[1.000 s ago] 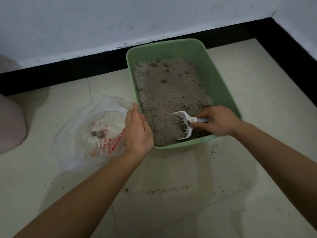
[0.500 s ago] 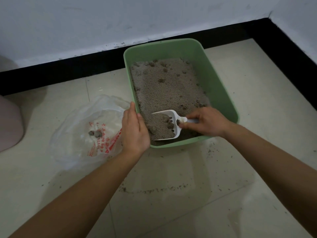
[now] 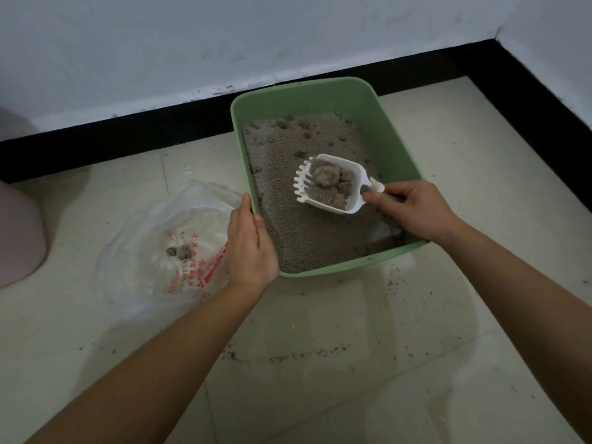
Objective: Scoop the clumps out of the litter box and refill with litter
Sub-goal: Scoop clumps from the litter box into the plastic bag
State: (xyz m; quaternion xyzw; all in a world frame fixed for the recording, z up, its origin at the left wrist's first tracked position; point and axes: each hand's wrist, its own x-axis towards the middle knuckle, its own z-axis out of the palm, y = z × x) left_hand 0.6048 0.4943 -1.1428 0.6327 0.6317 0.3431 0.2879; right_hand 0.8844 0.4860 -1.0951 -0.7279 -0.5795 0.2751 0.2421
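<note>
The green litter box sits on the pale tile floor, its far end close to the black baseboard under the white wall. To its left, touching the near-left corner, lies a clear plastic bag printed in red — the characters are too blurred to read, though a few digits show. Two small dark clumps rest inside the bag.

The left hand lies against the box's left rim, fingers together and curled over the edge; whether it also pinches the bag's mouth cannot be told. The right hand is closed around the handle of a white slotted scoop, held above the grey litter in the box's right half, teeth pointing left. The scoop carries a rounded clump and loose grains.

At the box's near-right corner the litter is scraped thin. Scattered grains streak the floor in front of the box. Right of the box the floor is open up to the baseboard; left of the bag, a pinkish object stands at the frame edge.
</note>
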